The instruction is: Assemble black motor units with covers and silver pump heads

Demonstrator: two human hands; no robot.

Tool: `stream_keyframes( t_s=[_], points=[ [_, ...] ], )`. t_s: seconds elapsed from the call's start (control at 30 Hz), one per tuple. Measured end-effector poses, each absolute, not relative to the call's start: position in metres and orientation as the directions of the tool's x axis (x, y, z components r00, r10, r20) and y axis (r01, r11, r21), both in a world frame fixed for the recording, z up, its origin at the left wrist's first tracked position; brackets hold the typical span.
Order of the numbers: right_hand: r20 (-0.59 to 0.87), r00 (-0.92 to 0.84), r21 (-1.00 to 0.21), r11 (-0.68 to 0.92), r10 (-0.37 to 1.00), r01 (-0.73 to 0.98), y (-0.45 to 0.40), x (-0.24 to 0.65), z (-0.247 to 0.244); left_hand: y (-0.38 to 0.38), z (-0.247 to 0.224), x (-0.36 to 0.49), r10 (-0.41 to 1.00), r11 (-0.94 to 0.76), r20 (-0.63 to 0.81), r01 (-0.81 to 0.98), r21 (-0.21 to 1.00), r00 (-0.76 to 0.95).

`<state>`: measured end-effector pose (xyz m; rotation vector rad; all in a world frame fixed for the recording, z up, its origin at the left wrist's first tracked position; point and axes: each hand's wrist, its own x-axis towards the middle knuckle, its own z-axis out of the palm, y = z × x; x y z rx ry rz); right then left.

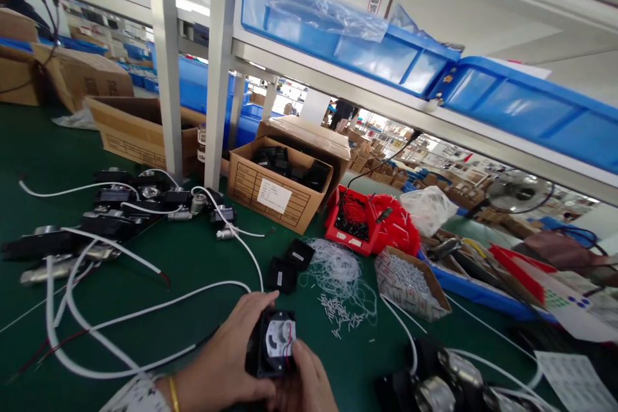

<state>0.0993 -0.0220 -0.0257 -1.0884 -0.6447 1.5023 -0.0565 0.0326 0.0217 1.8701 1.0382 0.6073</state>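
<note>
Centrally, at the lower edge of the head view, a small black housing (pixel 277 367) sits between a worker's two bare hands above a green bench (pixel 193 257). The left hand (pixel 219 360) wraps the housing's left side, thumb and fingers spread around its wall; the right hand (pixel 313 376) closes in from the right, thumb pressed beside the pale plate (pixel 274 341) set inside. Both are clamped on the same part, though the fingers underneath are mostly hidden. Thin red wires (pixel 290 344) cross the plate's right side.

The housing looks light and stiff, probably smooth enough to slide a little in dry fingers. Its outer walls appear the safest place to grip; the wires and the exposed plate seem the fragile spots, best left free of pressure.

Just above the hands, near the frame's centre, lie two black blocks (pixel 281 275), beside a tangle of clear strands (pixel 338 270) and scattered small pale pieces (pixel 338 314). A labelled cardboard box (pixel 246 183) stands at upper centre, a red bin (pixel 347 243) to its right. Black-and-metal assemblies (pixel 116 222) with white cables fill the frame's left.
</note>
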Motion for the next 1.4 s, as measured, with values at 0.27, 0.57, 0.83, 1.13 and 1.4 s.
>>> stream_keyframes(
  t_s=[0.27, 0.57, 0.83, 1.13, 1.4],
  points=[
    [-0.005, 0.166, -0.858, -0.089, 0.986, 0.506, 0.022, 0.179, 0.023, 0.029, 0.026, -0.054, 0.853, -0.073, -0.094, 0.295, 0.953, 0.514],
    [0.106, 0.145, -0.567, -0.060, 0.984, 0.821, 0.092, 0.198, 0.020, 0.028, 0.020, -0.057, 0.838, -0.160, -0.030, 0.298, 0.941, 0.545],
    [0.071, 0.023, -0.392, 0.007, 0.997, 0.920, 0.117, 0.166, -0.002, 0.029, 0.006, -0.056, 0.846, -0.172, -0.016, 0.301, 0.938, 0.534],
    [0.298, -0.039, -0.473, 0.183, 0.954, 0.862, 0.128, 0.185, 0.034, 0.029, 0.021, -0.058, 0.831, -0.134, -0.022, 0.238, 0.962, 0.556],
    [0.434, -0.025, -0.594, 0.307, 0.901, 0.743, 0.131, 0.208, 0.123, 0.031, 0.028, -0.060, 0.833, -0.110, -0.042, 0.239, 0.965, 0.552]
  ],
)
